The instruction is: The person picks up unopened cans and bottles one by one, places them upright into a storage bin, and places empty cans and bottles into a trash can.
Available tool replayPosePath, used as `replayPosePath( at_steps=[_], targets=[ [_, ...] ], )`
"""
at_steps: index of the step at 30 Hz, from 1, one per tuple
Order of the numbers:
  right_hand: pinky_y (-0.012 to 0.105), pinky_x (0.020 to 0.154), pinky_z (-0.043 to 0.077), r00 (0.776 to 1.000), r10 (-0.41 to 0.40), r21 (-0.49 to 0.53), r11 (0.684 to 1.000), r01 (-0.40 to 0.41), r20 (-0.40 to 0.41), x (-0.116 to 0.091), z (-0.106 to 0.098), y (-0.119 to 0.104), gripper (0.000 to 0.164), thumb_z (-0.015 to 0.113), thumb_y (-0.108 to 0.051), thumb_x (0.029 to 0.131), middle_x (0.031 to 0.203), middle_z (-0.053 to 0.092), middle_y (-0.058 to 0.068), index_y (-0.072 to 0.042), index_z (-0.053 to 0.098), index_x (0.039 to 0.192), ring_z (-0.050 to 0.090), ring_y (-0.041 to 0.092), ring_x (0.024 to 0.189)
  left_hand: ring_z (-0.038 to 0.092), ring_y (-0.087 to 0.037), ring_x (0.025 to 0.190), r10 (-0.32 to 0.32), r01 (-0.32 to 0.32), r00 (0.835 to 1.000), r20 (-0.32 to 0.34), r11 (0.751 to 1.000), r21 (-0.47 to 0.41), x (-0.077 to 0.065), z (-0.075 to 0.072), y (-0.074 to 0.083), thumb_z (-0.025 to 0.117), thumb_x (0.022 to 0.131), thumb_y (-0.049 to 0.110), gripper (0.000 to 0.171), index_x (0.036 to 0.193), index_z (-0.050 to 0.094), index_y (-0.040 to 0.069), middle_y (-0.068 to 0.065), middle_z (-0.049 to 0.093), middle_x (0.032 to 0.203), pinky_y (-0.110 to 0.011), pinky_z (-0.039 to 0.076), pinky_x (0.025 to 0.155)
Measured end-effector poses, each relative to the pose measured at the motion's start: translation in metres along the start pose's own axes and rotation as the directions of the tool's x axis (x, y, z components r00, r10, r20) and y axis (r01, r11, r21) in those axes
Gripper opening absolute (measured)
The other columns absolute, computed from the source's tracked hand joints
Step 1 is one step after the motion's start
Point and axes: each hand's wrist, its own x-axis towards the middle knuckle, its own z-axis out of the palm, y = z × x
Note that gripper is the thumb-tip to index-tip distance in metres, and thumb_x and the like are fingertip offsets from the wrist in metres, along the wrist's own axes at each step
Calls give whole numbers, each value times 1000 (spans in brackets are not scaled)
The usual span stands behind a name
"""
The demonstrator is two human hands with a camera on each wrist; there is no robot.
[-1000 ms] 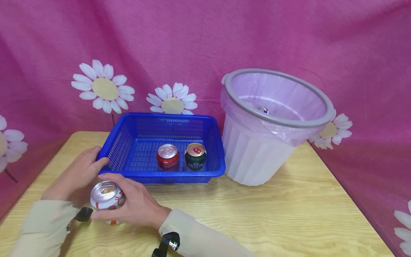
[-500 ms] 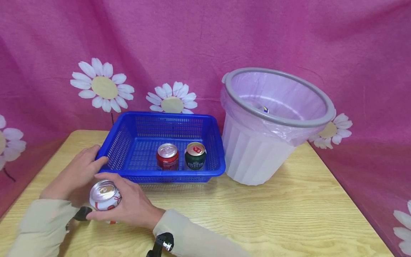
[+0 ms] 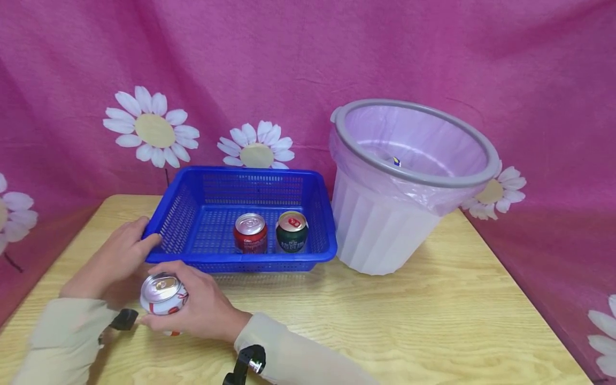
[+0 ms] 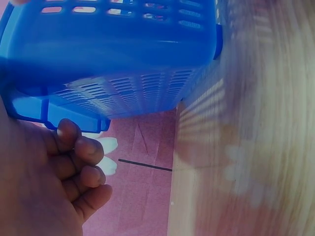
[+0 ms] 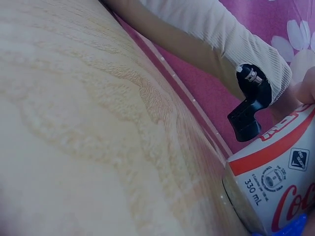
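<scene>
My right hand (image 3: 199,302) grips a white and red Coca-Cola can (image 3: 164,302), thumb and fingers on either side of it. The can's top is closed; its lower side shows large in the right wrist view, and I cannot tell whether it touches the table. My left hand (image 3: 113,256) holds the left rim of a blue plastic basket (image 3: 250,259) near its front corner, thumb over the rim. In the left wrist view, its curled fingers (image 4: 88,150) lie against the basket's outer side. Inside the basket a red can (image 3: 251,235) and a dark green can (image 3: 291,232) stand upright.
A white bin (image 3: 380,235) with a grey rim and a clear liner stands right of the basket, with a small blue and yellow item (image 3: 397,161) in it. Behind the wooden table (image 3: 385,331) hangs a pink flowered cloth (image 3: 298,69).
My right hand and the white can shift slightly left, then slightly back to the right. My left hand stays on the basket rim, and the basket and cans keep their places.
</scene>
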Motion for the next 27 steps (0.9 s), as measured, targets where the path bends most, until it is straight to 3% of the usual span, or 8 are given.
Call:
replayPosePath(
  at_steps=[11,18,27],
  targets=[
    [1,89,40,1000,-16,-29,999,16,-7,-3,-2,0,68,83,-37,74,128,61,-12,-29,44,129,56,-11,109,54,-32,90,-15,16,1000,20,1000,-17,-1,-1,-1,43,99,26,28,104,54,0,-16,60,92,-42,40,77],
    [1,89,41,998,-17,-37,999,15,-53,-5,-2,-2,72,84,-35,72,120,63,-10,-30,43,131,56,-9,106,54,-36,95,-31,32,999,35,999,-26,1,-2,1,41,100,28,34,110,53,-2,-20,60,99,-50,41,82],
    [1,91,40,998,-48,-42,998,46,-44,-5,-6,-3,73,85,-35,70,122,62,-8,-28,44,130,57,-8,107,55,-34,93,-36,38,998,53,999,-22,0,-2,1,40,101,28,35,112,52,-3,-20,62,98,-49,43,80]
  ],
)
